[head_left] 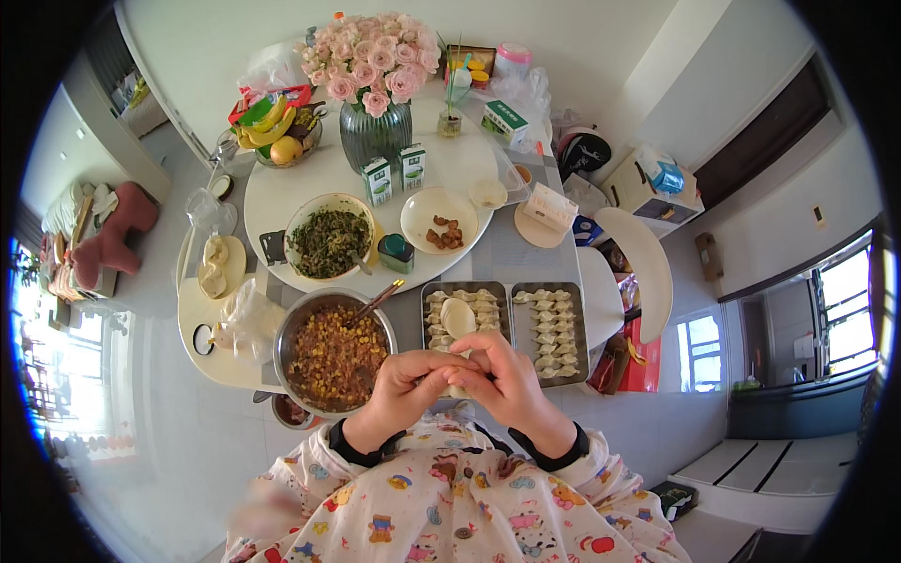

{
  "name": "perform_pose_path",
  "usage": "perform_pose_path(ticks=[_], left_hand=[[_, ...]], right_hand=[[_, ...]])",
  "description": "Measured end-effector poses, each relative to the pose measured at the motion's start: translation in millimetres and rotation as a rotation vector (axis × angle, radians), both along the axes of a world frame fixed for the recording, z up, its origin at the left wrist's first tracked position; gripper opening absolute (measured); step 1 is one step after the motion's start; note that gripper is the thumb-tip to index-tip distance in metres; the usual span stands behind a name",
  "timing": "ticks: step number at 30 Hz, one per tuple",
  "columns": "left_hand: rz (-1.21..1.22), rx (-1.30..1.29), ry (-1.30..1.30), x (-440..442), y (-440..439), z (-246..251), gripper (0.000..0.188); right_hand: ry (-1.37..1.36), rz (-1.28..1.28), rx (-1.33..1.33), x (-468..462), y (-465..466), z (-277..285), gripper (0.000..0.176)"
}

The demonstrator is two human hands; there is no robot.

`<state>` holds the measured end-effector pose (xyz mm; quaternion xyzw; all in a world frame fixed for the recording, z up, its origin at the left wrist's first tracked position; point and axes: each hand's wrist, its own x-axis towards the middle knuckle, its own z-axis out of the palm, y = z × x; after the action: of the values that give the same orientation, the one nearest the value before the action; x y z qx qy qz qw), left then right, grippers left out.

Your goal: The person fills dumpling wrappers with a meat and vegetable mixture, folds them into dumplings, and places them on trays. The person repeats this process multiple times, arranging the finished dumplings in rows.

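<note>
My left hand (pixel 408 387) and my right hand (pixel 510 383) meet in front of my body, thumbs and fingertips pressed together around a small dumpling, mostly hidden by the fingers. Beyond them lies a metal tray of dumplings (pixel 485 299) with round dough wrappers (pixel 458 318) stacked on top. A second metal tray (pixel 582 338) to the right holds rows of dumplings. Left of my hands stands a steel bowl (pixel 281 352) of meat and corn filling (pixel 327 348), with chopsticks (pixel 380 299) resting in it.
Behind are a bowl of chopped greens (pixel 331 243), a white bowl with brown pieces (pixel 415 218), a green-lidded jar (pixel 396 253), milk cartons (pixel 378 181) and a glass vase of pink roses (pixel 376 134). A plastic bag (pixel 250 327) and a plate with dough (pixel 236 264) are at left.
</note>
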<state>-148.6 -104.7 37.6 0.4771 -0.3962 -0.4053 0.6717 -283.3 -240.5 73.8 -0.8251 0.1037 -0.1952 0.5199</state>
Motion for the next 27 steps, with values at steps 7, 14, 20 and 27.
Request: perform_pose_path(ticks=[7,14,20,27], left_hand=[[0.155,-0.176,-0.281,0,-2,10,0.015],[0.243,-0.207,-0.348,-1,-5,10,0.012],[0.097,-0.087,0.015,0,-3,6,0.016],[0.187,-0.068,-0.087,-8,-4,10,0.015]], right_hand=[[-0.153,-0.015,-0.025,11,9,1,0.031],[-0.190,0.050,0.091,19,3,-6,0.033],[-0.094,0.043,0.080,13,-6,0,0.034],[-0.105,0.034,0.303,11,5,-6,0.033]])
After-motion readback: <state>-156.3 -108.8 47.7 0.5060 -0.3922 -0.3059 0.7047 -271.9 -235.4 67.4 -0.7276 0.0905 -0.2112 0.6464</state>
